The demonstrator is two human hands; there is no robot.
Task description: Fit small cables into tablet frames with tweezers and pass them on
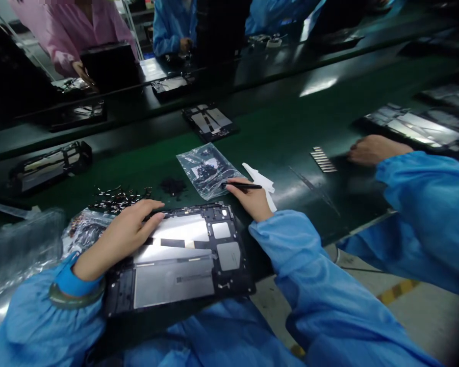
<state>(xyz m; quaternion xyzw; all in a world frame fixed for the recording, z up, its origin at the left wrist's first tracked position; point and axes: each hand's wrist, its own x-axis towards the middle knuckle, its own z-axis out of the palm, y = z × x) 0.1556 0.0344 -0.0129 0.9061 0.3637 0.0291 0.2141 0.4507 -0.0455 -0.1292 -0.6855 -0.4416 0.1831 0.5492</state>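
While the open tablet-like device is lying flat on the counter right in front of me, my left hand is hovering or resting over its upper left edge, thumb apart from the fingers, gripping nothing. My right hand is pinching a slim black tool, its tip reaching over a clear bag of small dark parts. Loose little pieces are lying beyond my left hand; a co-worker's hand is resting farther right, near a row of metallic strips.
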